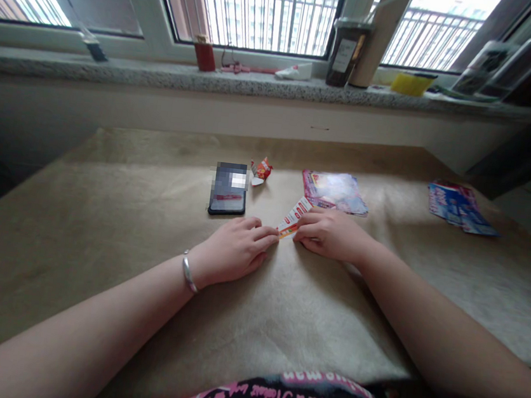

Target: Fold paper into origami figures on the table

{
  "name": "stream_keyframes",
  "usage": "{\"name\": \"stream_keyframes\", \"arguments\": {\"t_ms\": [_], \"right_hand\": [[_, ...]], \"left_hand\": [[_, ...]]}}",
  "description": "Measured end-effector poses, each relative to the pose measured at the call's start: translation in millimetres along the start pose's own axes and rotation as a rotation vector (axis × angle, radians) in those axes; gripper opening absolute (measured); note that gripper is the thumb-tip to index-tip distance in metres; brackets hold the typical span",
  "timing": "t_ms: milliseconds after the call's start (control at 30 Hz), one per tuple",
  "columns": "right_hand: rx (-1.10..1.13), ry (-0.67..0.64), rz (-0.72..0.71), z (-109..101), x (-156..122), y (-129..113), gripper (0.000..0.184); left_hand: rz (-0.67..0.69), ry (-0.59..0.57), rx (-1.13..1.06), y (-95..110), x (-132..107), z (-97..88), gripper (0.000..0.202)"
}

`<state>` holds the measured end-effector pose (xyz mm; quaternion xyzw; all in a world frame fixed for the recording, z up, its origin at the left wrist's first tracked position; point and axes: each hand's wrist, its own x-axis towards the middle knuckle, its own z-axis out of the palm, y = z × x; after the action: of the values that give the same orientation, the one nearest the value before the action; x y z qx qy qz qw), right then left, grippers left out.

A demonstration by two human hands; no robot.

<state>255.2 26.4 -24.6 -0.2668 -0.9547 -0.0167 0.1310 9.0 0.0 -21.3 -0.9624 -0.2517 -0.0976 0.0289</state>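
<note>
Here we are at the tabletop (115, 214), and the smartphone (227, 203) is our marker, dark, lying flat, part of its screen blurred out. To its right and a little nearer the person lies the printed paper strip (293, 216), white with red print and an orange band, slanting between two busy hands! The left hand (239, 250), just on the near side of the smartphone, has its fingers bent and close together, fingertips right at the strip's near end. Pinching or only pressing? I can't tell; the thumb's contact is hidden. Over to the right of the smartphone, the right hand (331, 234) curls its fingers narrowly over the strip's right edge, touching it for certain, though whether it grips or merely steadies, again I can't tell. A silver bracelet (189, 271) circles the left wrist, nearer the person than the smartphone. Just beside the smartphone's far right corner sits a crumpled red wrapper (261, 171). Farther right of the smartphone, shiny pink-and-purple cards (338, 191) lie just beyond the right hand, and well out to the smartphone's right, blue cards (460, 208) overlap in a pile!
</note>
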Motion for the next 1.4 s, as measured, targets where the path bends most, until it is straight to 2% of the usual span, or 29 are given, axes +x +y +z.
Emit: {"name": "stream_keyframes", "arguments": {"t_ms": [233,433,600,733,900,1000,1300,1400], "right_hand": [[0.031,-0.009,0.036,-2.5,-5.9,4.1,0.019],[-0.034,0.047,0.045,2.4,-5.2,-1.5,0.02],[0.0,0.075,0.029,5.5,-0.3,-6.8,0.021],[-0.009,0.113,0.015,9.9,4.6,-11.8,0.02],[0.01,0.124,0.047,14.2,10.0,-19.3,0.019],[0.013,0.116,0.045,15.3,10.5,-19.5,0.019],[0.003,0.112,0.025,13.7,10.8,-15.4,0.019],[0.008,0.106,0.023,11.0,10.3,-14.5,0.018]], "left_hand": [[-0.004,-0.006,0.002,-0.9,-1.1,0.9,0.032],[0.0,0.011,0.042,-3.1,-3.7,3.5,0.038],[-0.066,0.025,0.093,-1.5,-3.1,2.7,0.029],[-0.067,0.058,0.129,1.2,-2.3,0.1,0.025],[-0.037,-0.008,0.234,8.0,-2.1,-1.0,0.021],[-0.074,-0.019,0.201,10.1,-1.8,-0.6,0.018],[-0.013,0.07,-0.011,-0.3,-2.0,7.3,0.03],[0.0,0.065,-0.028,-1.7,-2.3,10.0,0.033]]}}
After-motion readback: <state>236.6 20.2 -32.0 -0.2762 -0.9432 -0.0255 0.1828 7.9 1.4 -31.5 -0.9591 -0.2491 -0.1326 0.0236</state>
